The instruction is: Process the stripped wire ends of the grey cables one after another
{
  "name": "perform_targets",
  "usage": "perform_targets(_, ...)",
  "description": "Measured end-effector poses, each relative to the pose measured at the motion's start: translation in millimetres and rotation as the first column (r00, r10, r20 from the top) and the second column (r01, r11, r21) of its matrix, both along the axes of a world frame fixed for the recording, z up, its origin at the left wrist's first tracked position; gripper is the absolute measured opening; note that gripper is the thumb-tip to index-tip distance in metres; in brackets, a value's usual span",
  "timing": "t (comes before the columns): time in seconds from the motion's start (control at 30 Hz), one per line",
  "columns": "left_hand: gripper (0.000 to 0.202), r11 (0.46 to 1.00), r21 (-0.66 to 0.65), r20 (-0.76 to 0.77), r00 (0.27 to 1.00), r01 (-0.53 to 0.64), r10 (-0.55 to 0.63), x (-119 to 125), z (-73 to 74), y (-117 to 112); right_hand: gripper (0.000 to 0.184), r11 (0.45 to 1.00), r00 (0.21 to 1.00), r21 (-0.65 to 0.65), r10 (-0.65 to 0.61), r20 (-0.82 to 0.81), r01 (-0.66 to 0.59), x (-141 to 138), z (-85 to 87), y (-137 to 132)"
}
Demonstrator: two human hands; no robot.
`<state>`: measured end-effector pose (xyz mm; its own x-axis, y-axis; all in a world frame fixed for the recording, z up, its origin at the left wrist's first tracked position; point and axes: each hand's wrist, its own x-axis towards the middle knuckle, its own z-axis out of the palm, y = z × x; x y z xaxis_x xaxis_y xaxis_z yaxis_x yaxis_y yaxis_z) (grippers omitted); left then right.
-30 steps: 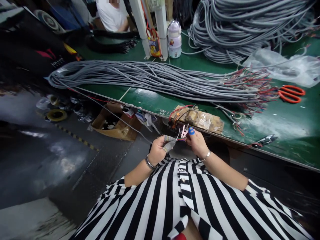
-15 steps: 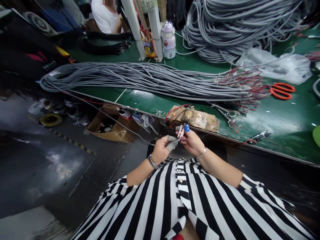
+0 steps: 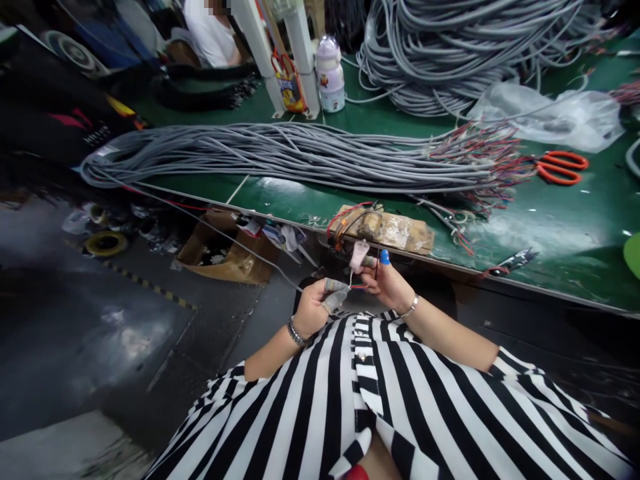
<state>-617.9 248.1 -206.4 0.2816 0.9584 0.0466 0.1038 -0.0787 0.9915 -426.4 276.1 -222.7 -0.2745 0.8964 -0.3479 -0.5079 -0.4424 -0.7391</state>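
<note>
My left hand [image 3: 311,312], with grey wrapping on its thumb and finger, is pinched closed on the end of a grey cable [image 3: 273,268]. Thin coloured wires [image 3: 356,287] fan out of that end towards my right hand [image 3: 393,288], whose lower fingers are curled on them. A blue cover sits on the right thumb, which stands up apart from the fingertips. At the tip of the right index finger is a small pale pink piece [image 3: 359,255]; its kind is unclear, and a white wire runs up towards it.
A long bundle of grey cables [image 3: 280,157] with stripped ends lies across the green table [image 3: 295,200]. Along its front edge are a taped cardboard block [image 3: 400,233] and snips [image 3: 515,261]. Orange-handled scissors [image 3: 563,167], a plastic bag [image 3: 550,117] and a bottle [image 3: 331,73] lie beyond.
My hands have drawn slightly apart, the left moving down and left, the right shifting right. More wire shows between them. The pink piece now stands higher, away from the left fingertips.
</note>
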Motion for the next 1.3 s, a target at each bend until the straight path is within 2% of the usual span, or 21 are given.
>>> perform_targets(0.1,0.027,0.998,0.070,-0.042,0.999,0.000,0.003,-6.8,-2.8,-11.1,0.064,0.999,0.999,0.032,0.040,0.021,-0.041,4.6,-2.1,-6.2)
perform_targets(0.23,0.025,0.988,0.152,-0.106,0.994,-0.005,0.022,-13.2,-5.8,-20.9,0.061,0.975,0.975,0.037,0.216,0.059,-0.219,5.9,-5.5,-19.3)
perform_targets(0.37,0.022,0.967,0.247,-0.216,0.976,0.068,-0.013,-15.5,-7.5,-22.6,0.059,0.943,0.933,0.052,0.317,0.173,-0.330,-0.5,-3.3,-32.6)
perform_targets(0.47,0.019,0.948,0.286,-0.283,0.958,0.138,-0.054,-15.9,-10.8,-21.8,0.052,0.947,0.913,0.105,0.259,0.314,-0.305,-8.1,-0.1,-39.0)
perform_targets(0.53,0.018,0.946,0.283,-0.311,0.948,0.160,-0.067,-15.7,-13.3,-21.2,0.047,0.963,0.912,0.126,0.176,0.371,-0.237,-13.6,-1.6,-41.3)
perform_targets(0.7,0.015,0.969,0.188,-0.335,0.938,0.162,-0.091,-15.3,-14.9,-23.7,0.040,0.995,0.887,0.102,-0.050,0.460,0.003,-18.8,-23.0,-35.5)
perform_targets(0.77,0.016,0.977,0.144,-0.317,0.943,0.157,-0.105,-19.4,-16.2,-27.2,0.036,0.986,0.848,0.103,-0.166,0.504,0.131,-11.0,-32.5,-28.2)
perform_targets(0.83,0.017,0.984,0.108,-0.311,0.945,0.139,-0.099,-27.8,-21.9,-29.7,0.036,0.951,0.781,0.129,-0.306,0.544,0.282,1.8,-39.4,-22.1)
perform_targets(0.87,0.018,0.989,0.094,-0.320,0.945,0.110,-0.074,-33.4,-26.9,-29.8,0.037,0.935,0.756,0.156,-0.351,0.553,0.320,8.4,-42.1,-20.5)
perform_targets(0.93,0.019,0.997,0.072,-0.354,0.935,0.016,0.011,-45.0,-40.3,-26.3,0.042,0.927,0.736,0.233,-0.375,0.564,0.293,18.4,-46.5,-20.9)
perform_targets(1.0,0.019,0.996,0.040,-0.376,0.923,-0.075,0.085,-54.1,-55.5,-18.6,0.048,0.949,0.755,0.280,-0.291,0.587,0.148,22.3,-50.4,-24.1)
perform_targets(1.07,0.019,0.995,0.006,-0.392,0.915,-0.098,0.092,-58.1,-68.5,-9.1,0.054,0.956,0.776,0.293,-0.195,0.600,0.014,21.7,-53.4,-26.4)
perform_targets(1.13,0.020,0.997,0.010,-0.418,0.906,-0.073,0.070,-57.2,-76.2,0.3,0.057,0.954,0.781,0.300,-0.170,0.601,-0.024,20.6,-55.1,-26.0)
perform_targets(1.23,0.024,0.993,0.118,-0.486,0.870,-0.025,0.080,-50.4,-75.2,14.8,0.059,0.955,0.761,0.297,-0.183,0.622,-0.012,23.1,-55.4,-21.9)
perform_targets(1.3,0.025,0.973,0.230,-0.496,0.860,-0.006,0.122,-44.8,-65.6,27.5,0.060,0.958,0.749,0.285,-0.172,0.640,-0.023,26.9,-55.0,-19.1)
